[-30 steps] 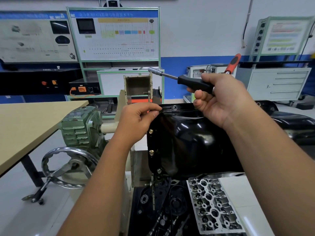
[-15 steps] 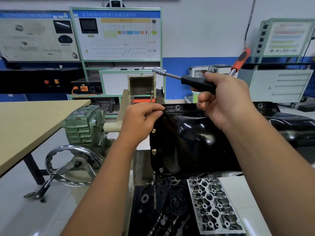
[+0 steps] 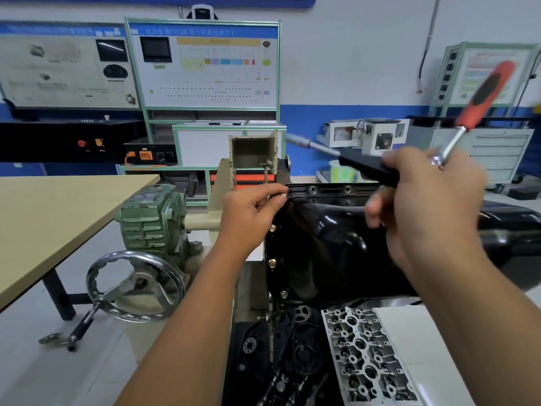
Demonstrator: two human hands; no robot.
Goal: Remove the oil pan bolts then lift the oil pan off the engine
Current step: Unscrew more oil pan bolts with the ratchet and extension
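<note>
A glossy black oil pan point(image 3: 328, 247) sits on the engine at the centre. Three bolts point(image 3: 272, 262) stand along its left flange, and empty holes show on the far flange point(image 3: 312, 189). My left hand point(image 3: 251, 215) pinches a bolt at the pan's far left corner. My right hand point(image 3: 424, 206) hovers above the pan and grips two tools: a black-handled driver point(image 3: 366, 168) with a socket pointing left, and a ratchet with a red handle point(image 3: 486, 95) sticking up to the right.
A green gearbox point(image 3: 152, 218) with a metal handwheel point(image 3: 134, 285) stands left of the engine stand. A tan table point(image 3: 44, 218) lies at the left. A cylinder head point(image 3: 369, 361) lies below the pan. Training panels and cabinets line the back wall.
My right hand has shifted right and slightly up with both tools; the red handle swung up to the right. My left hand stays pinched at the pan's corner.
</note>
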